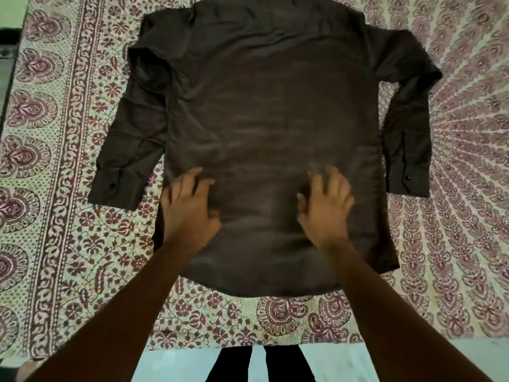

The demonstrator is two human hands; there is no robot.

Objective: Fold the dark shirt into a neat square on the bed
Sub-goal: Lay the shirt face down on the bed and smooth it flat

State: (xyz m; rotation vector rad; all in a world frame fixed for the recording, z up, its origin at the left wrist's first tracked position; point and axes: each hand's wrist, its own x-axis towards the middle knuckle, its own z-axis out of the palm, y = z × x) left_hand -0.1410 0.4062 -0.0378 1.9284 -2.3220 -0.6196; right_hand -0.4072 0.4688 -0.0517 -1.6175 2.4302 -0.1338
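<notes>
Looking down from the head camera, the view took in the dark shirt lying flat and spread out on the bed, which was covered by a cream sheet printed with maroon flowers and paisley. The shirt lay with its plain side up, its collar end at the far edge of the picture and its curved hem nearest the person. The sleeve on the person's left ran down beside the body of the shirt, angled slightly outward, with a dark button on its cuff. The other sleeve hung down along the opposite side, and its cuff also showed a button.

Both bare forearms reached in from the near edge. The left hand rested on the lower part of the shirt close to its left edge, fingers apart and bent a little at the tips, holding nothing. The right hand lay on the lower middle of the fabric with its fingers spread; they were blurred. The two hands were apart from each other.

Below the bed's near edge, pale floor and the person's dark trouser legs showed.
</notes>
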